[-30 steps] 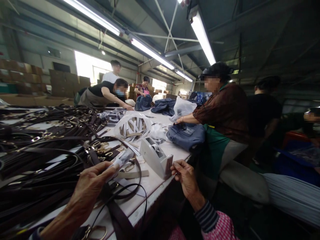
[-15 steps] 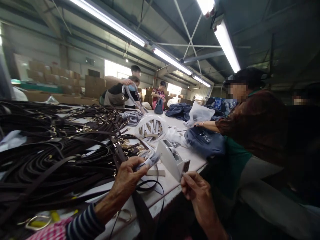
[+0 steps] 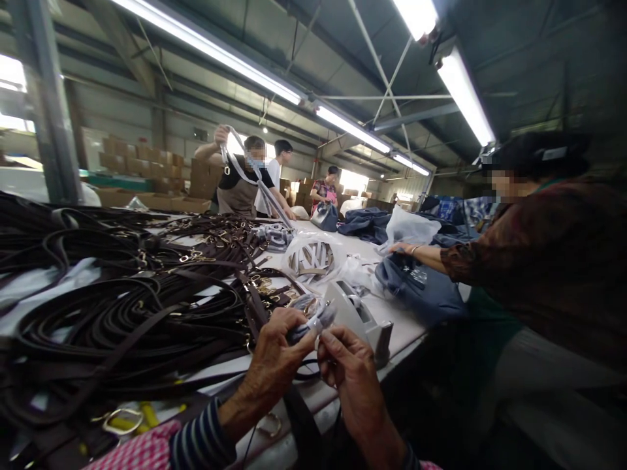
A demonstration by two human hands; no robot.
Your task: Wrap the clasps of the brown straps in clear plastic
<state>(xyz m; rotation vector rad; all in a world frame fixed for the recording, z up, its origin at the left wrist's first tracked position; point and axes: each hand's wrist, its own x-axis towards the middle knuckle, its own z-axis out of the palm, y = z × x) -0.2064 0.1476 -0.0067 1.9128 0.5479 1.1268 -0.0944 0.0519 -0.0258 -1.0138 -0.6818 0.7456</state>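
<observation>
My left hand (image 3: 277, 356) is closed around a small bundle wrapped in clear plastic (image 3: 313, 320), held just above the table edge. My right hand (image 3: 345, 365) has its fingers pinched against the near end of that same wrapped bundle, touching the left hand. Right behind both hands stands a grey tape dispenser (image 3: 360, 313) on the white table (image 3: 313, 395). A big heap of dark brown leather straps with brass buckles (image 3: 122, 294) covers the table to the left. One dark strap hangs over the table edge under my wrists.
A person in a brown top (image 3: 548, 254) sits close on my right, handling a blue bag (image 3: 421, 290). A bagged bundle of straps (image 3: 313, 254) lies mid-table. Across the table a person (image 3: 240, 176) lifts a grey strap; others stand behind. Cardboard boxes (image 3: 142, 160) line the far wall.
My right hand has come from the tape dispenser's front up to the wrapped bundle in my left hand. The view has swung left. The person across the table has raised a strap.
</observation>
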